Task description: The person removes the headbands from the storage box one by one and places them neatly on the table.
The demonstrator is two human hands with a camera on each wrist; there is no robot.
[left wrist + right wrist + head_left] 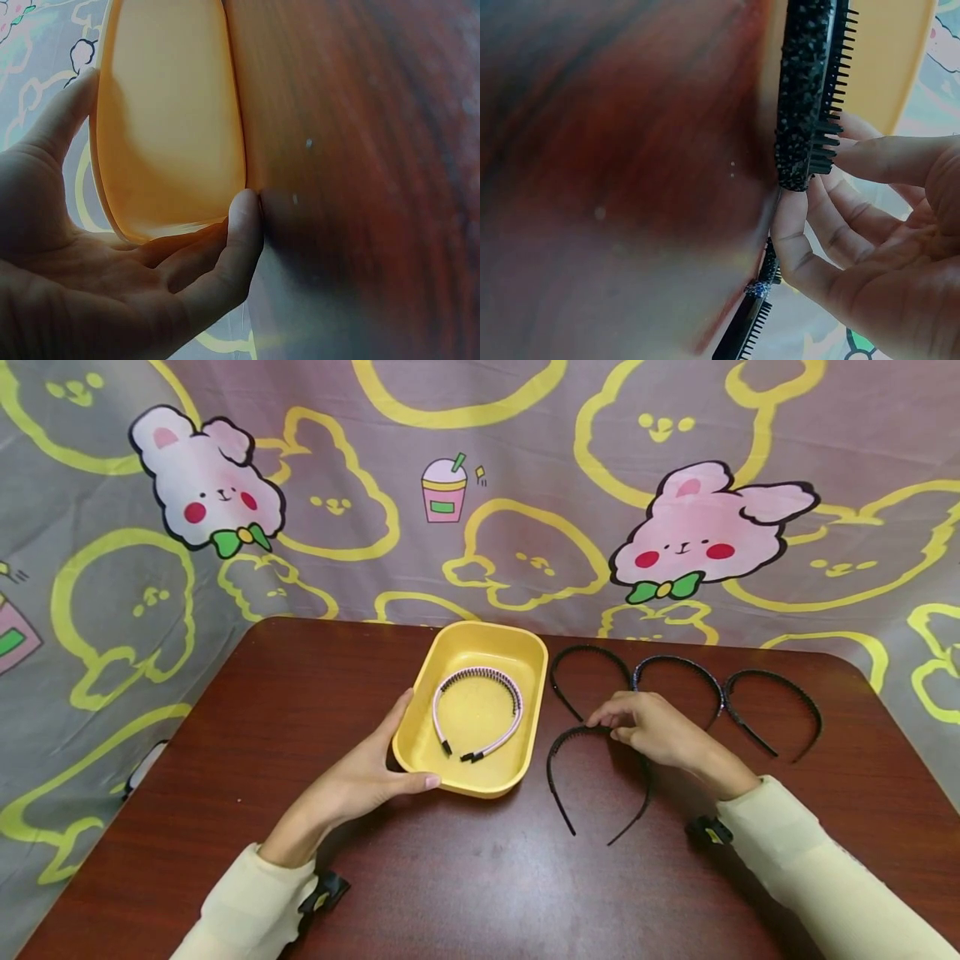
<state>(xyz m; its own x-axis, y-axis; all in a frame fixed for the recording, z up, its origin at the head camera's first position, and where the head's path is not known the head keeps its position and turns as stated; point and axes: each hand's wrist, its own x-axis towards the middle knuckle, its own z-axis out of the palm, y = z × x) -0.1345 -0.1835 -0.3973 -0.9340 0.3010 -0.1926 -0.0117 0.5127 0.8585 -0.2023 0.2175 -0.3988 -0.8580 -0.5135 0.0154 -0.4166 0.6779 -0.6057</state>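
Pinched between thumb and fingers of the right hand [652, 731] is the front black headband [801, 90], taken at the top of its arc, while the left hand [363, 777] grips the yellow tray [480, 714] round its near left corner. On the brown table [300, 693], before a hanging printed cloth [525, 468], the tray stands left of the black headband, so probably both hands can work without crossing. Inside it lie the pink headbands [437, 714], two as it seems, nearly one upon the other, which perhaps saves room.

Behind the right hand, three dark headbands [678, 659] make a row, very close together, their curves turned away from the person; this order likely makes each one easy to pick out.

Left thumb lies along the near wall and the fingers along the left side, presumably for keeping the tray steady. Right forearm comes from the right, back of the hand upward, fingertips pointing toward the tray. Whether the held band's ends touch the table, I cannot tell. Smallest are the comb teeth [844, 64] on its inner side.
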